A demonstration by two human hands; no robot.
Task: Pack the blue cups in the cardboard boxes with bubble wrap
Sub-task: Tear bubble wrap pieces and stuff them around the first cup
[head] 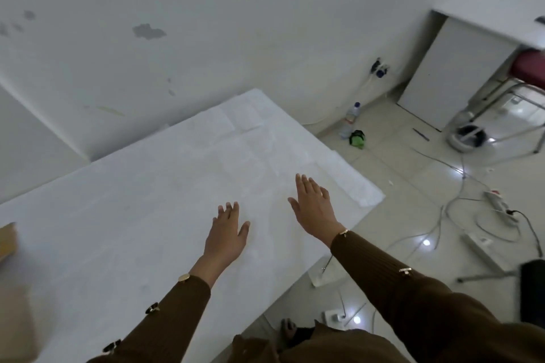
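Observation:
Both my hands reach out over a white table. My left hand is flat with straight fingers above the table's middle and holds nothing. My right hand is also open, fingers straight, a little farther right. Sheets of bubble wrap lie flat along the table's right end, just beyond my right hand. A brown corner of a cardboard box shows at the left edge. No blue cup is in view.
The table's right edge drops to a tiled floor with cables, a power strip, a water bottle and a green object. A white cabinet and a chair stand at the far right. A white wall runs behind.

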